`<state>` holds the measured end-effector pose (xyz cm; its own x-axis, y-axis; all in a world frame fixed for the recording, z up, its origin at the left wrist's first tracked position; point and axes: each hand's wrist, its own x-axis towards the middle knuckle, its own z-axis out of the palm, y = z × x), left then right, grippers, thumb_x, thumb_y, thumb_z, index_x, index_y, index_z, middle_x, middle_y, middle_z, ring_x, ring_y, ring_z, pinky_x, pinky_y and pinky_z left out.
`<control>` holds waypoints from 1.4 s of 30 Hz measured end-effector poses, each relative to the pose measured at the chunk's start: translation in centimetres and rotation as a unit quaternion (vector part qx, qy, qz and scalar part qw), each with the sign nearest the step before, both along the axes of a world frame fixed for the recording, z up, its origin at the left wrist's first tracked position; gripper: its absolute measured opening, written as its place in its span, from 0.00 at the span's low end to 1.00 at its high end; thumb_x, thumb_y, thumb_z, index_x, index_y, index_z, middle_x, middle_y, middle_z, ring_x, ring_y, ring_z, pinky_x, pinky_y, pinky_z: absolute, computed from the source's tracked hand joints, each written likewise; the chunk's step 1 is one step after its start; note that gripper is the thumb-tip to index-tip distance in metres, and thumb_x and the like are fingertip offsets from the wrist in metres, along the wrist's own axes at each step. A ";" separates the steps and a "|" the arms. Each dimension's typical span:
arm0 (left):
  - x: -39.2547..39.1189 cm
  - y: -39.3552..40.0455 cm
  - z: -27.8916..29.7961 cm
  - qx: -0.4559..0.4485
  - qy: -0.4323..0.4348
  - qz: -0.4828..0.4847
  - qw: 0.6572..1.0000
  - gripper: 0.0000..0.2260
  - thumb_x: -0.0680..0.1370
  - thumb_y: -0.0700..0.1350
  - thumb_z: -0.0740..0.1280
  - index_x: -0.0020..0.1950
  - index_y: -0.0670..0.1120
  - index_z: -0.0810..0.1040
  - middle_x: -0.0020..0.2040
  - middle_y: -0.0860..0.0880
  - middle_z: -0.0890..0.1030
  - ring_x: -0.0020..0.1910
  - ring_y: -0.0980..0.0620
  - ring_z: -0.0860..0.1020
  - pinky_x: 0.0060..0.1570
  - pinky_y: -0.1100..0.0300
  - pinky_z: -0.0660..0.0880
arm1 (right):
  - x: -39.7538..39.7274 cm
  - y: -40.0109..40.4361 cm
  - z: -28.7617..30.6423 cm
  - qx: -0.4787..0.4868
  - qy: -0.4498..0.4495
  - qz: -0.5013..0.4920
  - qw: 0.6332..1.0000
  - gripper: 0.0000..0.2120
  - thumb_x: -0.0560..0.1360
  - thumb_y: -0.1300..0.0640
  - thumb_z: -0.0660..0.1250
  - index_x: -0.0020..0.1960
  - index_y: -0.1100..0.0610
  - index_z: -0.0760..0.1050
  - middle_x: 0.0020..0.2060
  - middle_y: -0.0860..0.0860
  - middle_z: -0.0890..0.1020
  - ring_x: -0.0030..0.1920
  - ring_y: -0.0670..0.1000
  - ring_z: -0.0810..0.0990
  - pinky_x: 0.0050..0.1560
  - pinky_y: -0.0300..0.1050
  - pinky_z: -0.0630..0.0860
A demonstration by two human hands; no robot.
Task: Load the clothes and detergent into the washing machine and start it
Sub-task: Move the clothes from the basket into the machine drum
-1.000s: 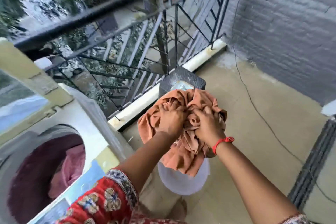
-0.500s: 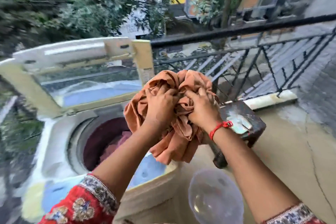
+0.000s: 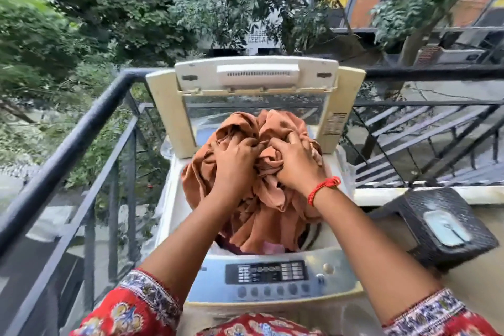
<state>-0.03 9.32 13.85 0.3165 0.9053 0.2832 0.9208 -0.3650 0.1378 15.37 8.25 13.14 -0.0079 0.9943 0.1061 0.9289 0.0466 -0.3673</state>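
A bundled orange-brown cloth (image 3: 261,199) hangs over the open drum of a top-loading washing machine (image 3: 275,278). My left hand (image 3: 234,161) grips the bundle's left side and my right hand (image 3: 294,163), with a red thread on the wrist, grips its right side. The machine's lid (image 3: 256,76) stands raised behind the cloth. Pink fabric (image 3: 272,248) shows inside the drum under the cloth's lower edge. The control panel with buttons (image 3: 268,273) faces me at the front.
A black metal balcony railing (image 3: 81,131) runs along the left and behind the machine. A dark woven stool (image 3: 447,224) with a pale packet on top stands on the floor at the right. Trees and buildings lie beyond.
I have turned left from the stool and tub side to face the machine, carrying the orange cloth in both hands until it hangs over the drum opening.
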 end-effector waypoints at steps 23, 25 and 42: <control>-1.3 4.0 -9.1 -0.212 0.048 0.070 0.974 0.14 0.73 0.50 0.63 0.57 0.54 0.79 0.55 0.51 0.78 0.61 0.47 0.72 0.57 0.38 0.68 | -1.2 5.9 -8.6 -0.209 0.031 0.125 0.969 0.25 0.68 0.53 0.69 0.64 0.45 0.70 0.60 0.54 0.72 0.61 0.60 0.75 0.62 0.53 0.73; -0.7 3.9 -9.6 -0.225 0.034 0.063 0.972 0.12 0.72 0.51 0.65 0.54 0.53 0.79 0.54 0.51 0.79 0.59 0.47 0.75 0.56 0.40 0.71 | -0.9 5.8 -9.2 -0.235 0.067 0.141 0.959 0.25 0.68 0.59 0.69 0.64 0.46 0.72 0.59 0.54 0.73 0.62 0.56 0.74 0.64 0.47 0.71; 0.8 4.6 -11.2 -0.282 -0.013 0.041 0.959 0.15 0.74 0.55 0.67 0.52 0.47 0.81 0.53 0.48 0.78 0.54 0.46 0.76 0.48 0.50 0.73 | 0.1 6.7 -11.0 -0.217 0.069 0.166 0.959 0.14 0.68 0.59 0.72 0.52 0.53 0.75 0.50 0.54 0.79 0.51 0.56 0.79 0.52 0.49 0.76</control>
<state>0.82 13.88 2.70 0.2371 0.9385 -0.2511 0.9367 -0.1523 0.3153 15.42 14.93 2.12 -0.3476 0.8900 -0.2951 0.8303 0.1459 -0.5378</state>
